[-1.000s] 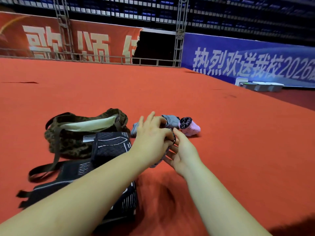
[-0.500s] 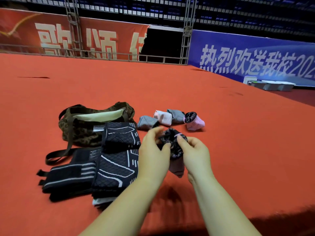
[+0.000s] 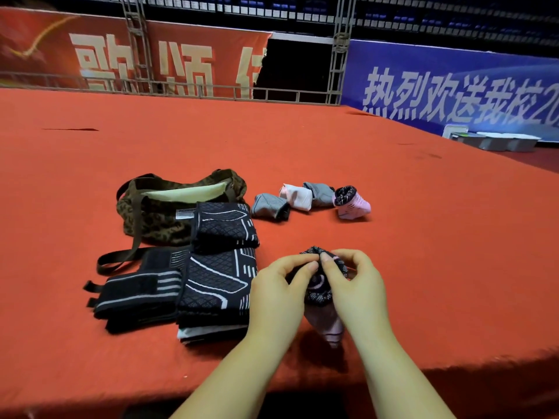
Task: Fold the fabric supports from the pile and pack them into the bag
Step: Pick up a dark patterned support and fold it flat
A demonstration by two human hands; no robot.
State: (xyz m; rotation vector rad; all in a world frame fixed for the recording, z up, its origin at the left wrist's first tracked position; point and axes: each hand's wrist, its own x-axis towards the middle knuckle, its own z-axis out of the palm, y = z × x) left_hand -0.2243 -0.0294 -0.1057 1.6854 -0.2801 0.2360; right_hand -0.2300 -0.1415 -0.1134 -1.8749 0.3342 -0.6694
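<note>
A pink-and-black support (image 3: 321, 290) is held above the red worktop (image 3: 423, 237), pinched at its dark cuff by the left hand (image 3: 276, 293) and right hand (image 3: 357, 290) — both grips closed on it. It is judged light, soft and stretchy; the cuff edge gives the surest hold. The bag (image 3: 157, 216) lies open, well left — folded supports (image 3: 296, 198) sit beyond

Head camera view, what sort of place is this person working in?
Probably an indoor sports hall or arena dressed for an event: a broad red carpet covers the platform, large red banner and blue banner line the edges, and rows of seats rise behind.
</note>
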